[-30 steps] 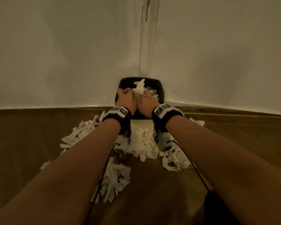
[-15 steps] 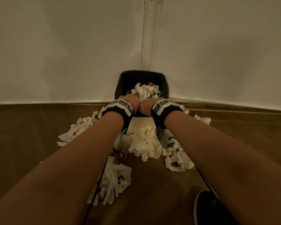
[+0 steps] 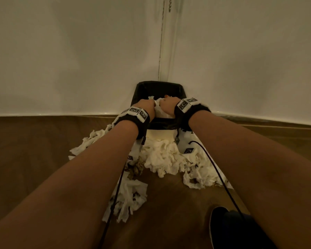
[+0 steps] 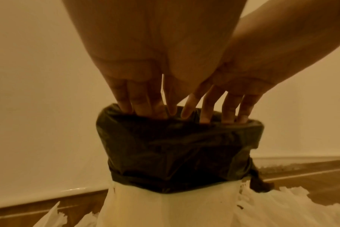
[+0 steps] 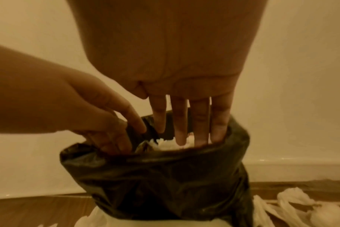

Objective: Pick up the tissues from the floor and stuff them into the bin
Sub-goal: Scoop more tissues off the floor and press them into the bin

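Note:
A white bin [image 3: 159,134] with a black liner [image 3: 158,88] stands in the corner of the room. Both hands are down in its mouth, side by side. My left hand [image 3: 146,105] and right hand [image 3: 169,104] press on a wad of white tissues [image 3: 159,108] inside. In the left wrist view the left fingers [image 4: 140,106] reach straight down past the liner rim [image 4: 177,145]. The right fingers [image 5: 181,127] also point straight down onto the tissues [image 5: 165,145]. Neither hand holds anything. Loose crumpled tissues [image 3: 162,157] lie heaped on the floor in front of the bin.
More tissues lie left of the bin [image 3: 90,142], nearer me [image 3: 128,198] and to the right [image 3: 199,177]. Wooden floor [image 3: 34,159] runs to white walls [image 3: 79,60] meeting behind the bin. A dark shoe [image 3: 221,229] is at bottom right. Wrist cables [image 3: 217,171] hang down.
The tissue wad stood up above the bin rim before; both hands have pushed it lower into the liner and now sit deeper in the bin mouth.

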`<state>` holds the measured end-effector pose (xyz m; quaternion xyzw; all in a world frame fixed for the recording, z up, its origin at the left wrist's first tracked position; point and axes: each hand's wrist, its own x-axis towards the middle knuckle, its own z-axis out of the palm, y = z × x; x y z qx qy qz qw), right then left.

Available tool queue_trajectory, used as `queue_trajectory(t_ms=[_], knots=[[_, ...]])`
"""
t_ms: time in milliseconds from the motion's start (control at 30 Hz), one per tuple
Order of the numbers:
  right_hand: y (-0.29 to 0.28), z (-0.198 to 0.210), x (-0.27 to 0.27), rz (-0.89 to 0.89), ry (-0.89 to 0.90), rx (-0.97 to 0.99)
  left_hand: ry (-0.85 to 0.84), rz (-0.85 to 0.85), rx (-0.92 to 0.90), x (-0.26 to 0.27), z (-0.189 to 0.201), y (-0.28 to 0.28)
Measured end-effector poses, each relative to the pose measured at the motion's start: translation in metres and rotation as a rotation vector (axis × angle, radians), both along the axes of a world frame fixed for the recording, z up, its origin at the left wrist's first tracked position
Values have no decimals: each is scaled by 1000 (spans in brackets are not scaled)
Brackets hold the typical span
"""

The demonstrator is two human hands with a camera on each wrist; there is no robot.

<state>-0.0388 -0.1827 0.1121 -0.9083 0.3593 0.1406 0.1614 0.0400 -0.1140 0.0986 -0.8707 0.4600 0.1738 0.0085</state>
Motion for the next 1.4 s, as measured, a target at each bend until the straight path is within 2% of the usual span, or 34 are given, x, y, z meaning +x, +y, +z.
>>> queue_trajectory(t_ms=[100,200,467,633,900,1167,1267,1400], knots=[[8,25,-24,-78,-159,-18,11,18,-192,-9,21,30],[22,37,-50,-141,-260,-52,2,37,-288,-20,33,62],[74,23,-102,-255,-302,104,84,185,-290,-31,23,161],[115,-1,-115,-275,-287,204,145,285,-269,-31,2,209],[165,-42,-101,-234,-259,350,245,418,-212,-26,-57,264],[185,-74,-86,-256,-295,402,191,482,-146,-11,-108,286],[194,-89,-75,-175,-293,317,176,495,-139,-4,-125,289],[207,-112,-59,-15,-203,334,175,583,-195,-6,-145,290]])
